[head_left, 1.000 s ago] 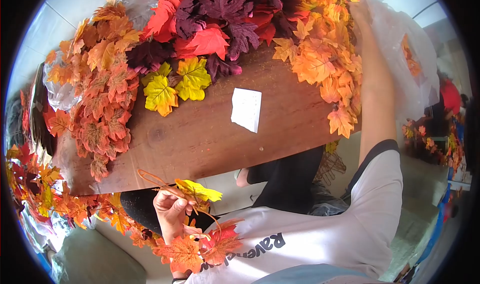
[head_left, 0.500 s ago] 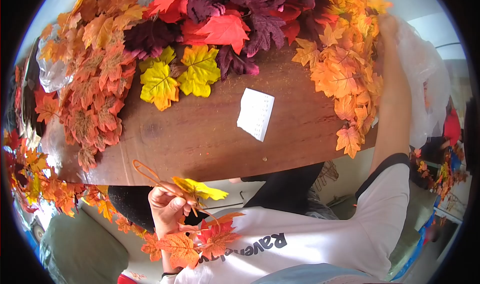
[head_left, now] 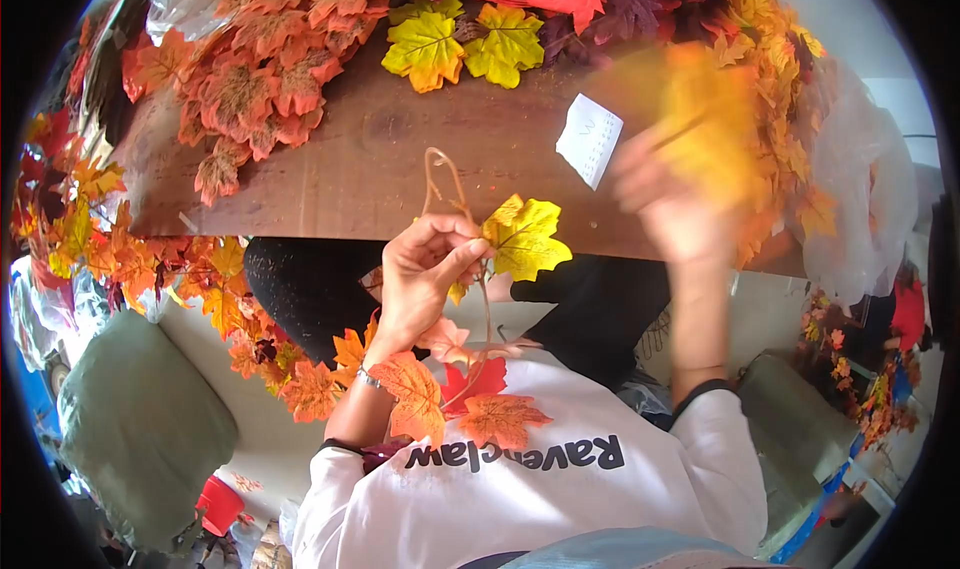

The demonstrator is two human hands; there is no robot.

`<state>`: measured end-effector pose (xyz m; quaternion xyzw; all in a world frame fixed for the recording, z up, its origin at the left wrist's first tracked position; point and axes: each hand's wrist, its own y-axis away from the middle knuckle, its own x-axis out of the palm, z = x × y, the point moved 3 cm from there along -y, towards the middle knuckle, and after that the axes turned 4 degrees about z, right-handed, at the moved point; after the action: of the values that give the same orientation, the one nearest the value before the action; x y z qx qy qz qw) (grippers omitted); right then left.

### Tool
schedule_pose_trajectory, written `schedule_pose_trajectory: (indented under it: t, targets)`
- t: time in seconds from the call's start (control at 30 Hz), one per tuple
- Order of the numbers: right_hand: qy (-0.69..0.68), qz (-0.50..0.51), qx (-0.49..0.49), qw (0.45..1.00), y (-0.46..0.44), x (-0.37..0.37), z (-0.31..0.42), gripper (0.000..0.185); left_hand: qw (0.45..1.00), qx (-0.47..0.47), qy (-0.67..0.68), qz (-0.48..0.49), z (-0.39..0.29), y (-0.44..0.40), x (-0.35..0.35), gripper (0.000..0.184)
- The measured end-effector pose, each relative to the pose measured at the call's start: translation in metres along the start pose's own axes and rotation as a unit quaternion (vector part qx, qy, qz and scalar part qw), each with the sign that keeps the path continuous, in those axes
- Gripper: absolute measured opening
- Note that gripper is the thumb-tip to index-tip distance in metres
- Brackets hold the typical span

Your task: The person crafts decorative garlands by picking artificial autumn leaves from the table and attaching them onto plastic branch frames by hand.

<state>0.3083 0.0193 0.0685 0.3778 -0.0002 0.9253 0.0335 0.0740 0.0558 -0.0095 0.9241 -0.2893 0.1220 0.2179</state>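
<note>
My left hand point(head_left: 428, 264) pinches a brown stem beside a yellow leaf point(head_left: 525, 239), just off the table's near edge. Above the fingers the stem bends into a loop point(head_left: 440, 174). Below them it runs down to orange and red leaves point(head_left: 505, 419) lying against the white shirt. My right hand point(head_left: 665, 184), smeared by motion, holds a blurred yellow-orange leaf point(head_left: 710, 119) over the right part of the table. A torn white paper point(head_left: 590, 141) with writing lies on the brown table point(head_left: 370, 169) just left of it.
Orange leaves point(head_left: 240, 89) are piled at the table's left, yellow and red ones along its far side, more orange ones point(head_left: 780, 99) at the right. A clear plastic bag point(head_left: 865, 189) hangs at the right edge. A leaf garland point(head_left: 220, 289) passes below the left edge.
My right hand has come back from the far right pile toward the middle, now with a yellow-orange leaf. My left hand has risen and moved right with the stem. The view has shifted.
</note>
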Motion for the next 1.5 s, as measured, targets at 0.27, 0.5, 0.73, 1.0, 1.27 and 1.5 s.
schedule_pose_trajectory:
  t: [0.27, 0.5, 0.73, 1.0, 1.27, 1.5]
  targets:
    - [-0.009, -0.104, 0.060, 0.993, 0.006, 0.049, -0.148, 0.012, 0.992, 0.086, 0.092, -0.020, -0.009, 0.031, -0.015, 0.015]
    - [-0.153, -0.058, 0.151, 0.975, 0.014, 0.062, -0.170, 0.013, 0.986, 0.077, 0.147, 0.011, -0.013, 0.037, -0.022, 0.011]
    - [-0.179, -0.064, 0.173, 0.966, 0.017, 0.061, -0.175, 0.015, 0.982, 0.077, 0.170, 0.010, -0.012, 0.042, -0.021, 0.011]
    - [-0.179, -0.072, 0.187, 0.963, 0.018, 0.060, -0.174, 0.018, 0.981, 0.065, 0.179, 0.024, -0.013, 0.040, -0.022, 0.010]
    - [-0.189, -0.068, 0.175, 0.964, 0.019, 0.057, -0.176, 0.014, 0.983, 0.065, 0.172, 0.027, -0.010, 0.037, -0.022, 0.010]
    - [-0.174, -0.020, 0.124, 0.977, 0.021, 0.059, -0.176, 0.014, 0.975, 0.079, 0.205, 0.022, -0.007, 0.038, -0.020, 0.011]
